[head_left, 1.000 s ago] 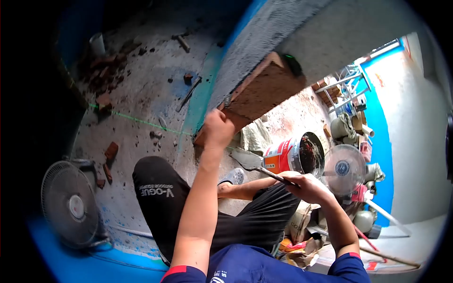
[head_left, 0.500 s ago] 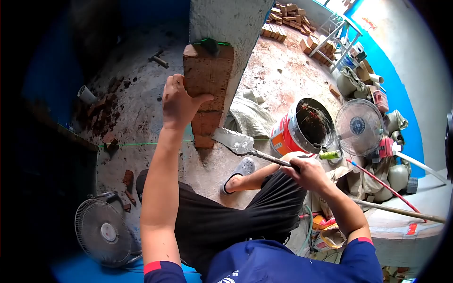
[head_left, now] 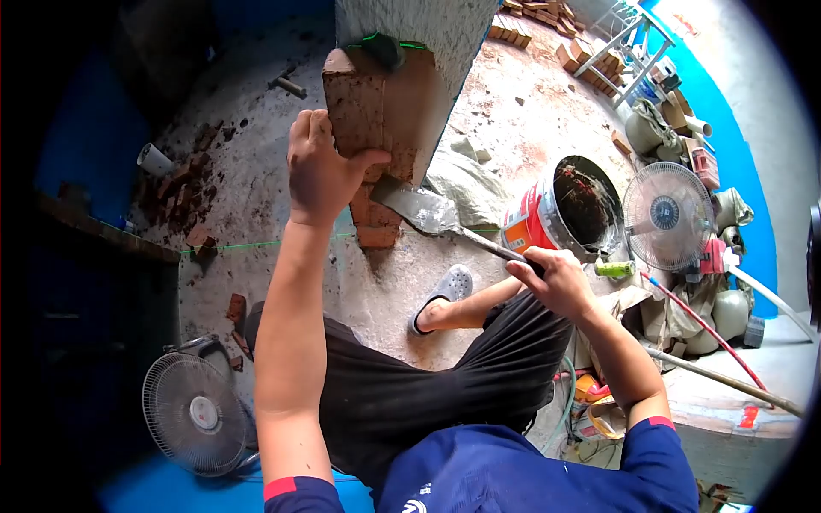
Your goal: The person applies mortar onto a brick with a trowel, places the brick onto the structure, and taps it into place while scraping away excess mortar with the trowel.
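Observation:
My left hand [head_left: 325,167] is at the left side of a brick pier [head_left: 355,107], its thumb across the near face and its fingers along the edge, gripping a brick. My right hand [head_left: 556,278] is closed around the handle of a trowel [head_left: 423,209]. The trowel's grey, mortar-smeared blade lies against the lower right part of the pier, just below my left thumb. A dark lump [head_left: 382,51] sits on top of the brickwork beside a grey plastered column [head_left: 410,21]. A green line crosses the brickwork there.
A bucket [head_left: 534,214] with dark residue stands right of the pier, beside a fan [head_left: 667,214]. Another fan [head_left: 201,415] is at lower left. Brick rubble [head_left: 180,197] lies left; stacked bricks [head_left: 599,64] and a metal stand [head_left: 637,51] are at upper right.
The trowel blade has moved up and left, from the pier's right edge onto its face. My left hand keeps its place on the brick. The view has shifted slightly.

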The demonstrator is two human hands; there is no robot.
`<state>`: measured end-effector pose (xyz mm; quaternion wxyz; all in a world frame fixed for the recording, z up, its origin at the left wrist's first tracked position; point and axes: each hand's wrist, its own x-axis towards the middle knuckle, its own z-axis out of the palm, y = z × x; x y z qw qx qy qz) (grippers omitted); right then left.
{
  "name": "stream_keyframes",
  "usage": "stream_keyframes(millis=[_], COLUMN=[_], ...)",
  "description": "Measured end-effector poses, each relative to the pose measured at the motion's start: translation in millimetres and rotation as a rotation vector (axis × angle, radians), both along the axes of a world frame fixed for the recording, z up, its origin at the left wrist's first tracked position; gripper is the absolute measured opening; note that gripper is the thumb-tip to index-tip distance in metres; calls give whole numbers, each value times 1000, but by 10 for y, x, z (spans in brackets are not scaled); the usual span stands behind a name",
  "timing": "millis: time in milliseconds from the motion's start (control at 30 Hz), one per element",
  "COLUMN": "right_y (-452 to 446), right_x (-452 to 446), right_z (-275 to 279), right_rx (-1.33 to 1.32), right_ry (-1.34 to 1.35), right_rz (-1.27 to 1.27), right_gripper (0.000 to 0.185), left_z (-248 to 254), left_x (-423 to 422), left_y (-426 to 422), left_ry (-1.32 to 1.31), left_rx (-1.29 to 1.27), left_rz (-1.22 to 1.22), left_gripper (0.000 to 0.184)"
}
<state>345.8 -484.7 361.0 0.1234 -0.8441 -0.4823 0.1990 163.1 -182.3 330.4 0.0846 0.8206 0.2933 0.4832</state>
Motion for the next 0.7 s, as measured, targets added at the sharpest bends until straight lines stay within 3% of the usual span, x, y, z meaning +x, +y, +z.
stream_keyframes(millis=[133, 200, 467, 700], right_y=[-1, 39, -39, 14], right_x=[48, -3, -16, 325], right_z=[-56, -72, -24, -14], right_rx=[34, 90, 118, 33], right_ry=[1, -18, -8, -337], right_rz=[93, 11, 51, 253], right_gripper=[43, 42, 44, 40], left_z=[10, 35, 68, 201], left_x=[-5, 18, -28, -265], left_y=[-7, -5, 8, 145], left_ry=[-5, -92, -49, 4], left_rx=[26, 69, 51, -86], left_rz=[-11, -30, -34, -119], left_gripper=[71, 59, 61, 48])
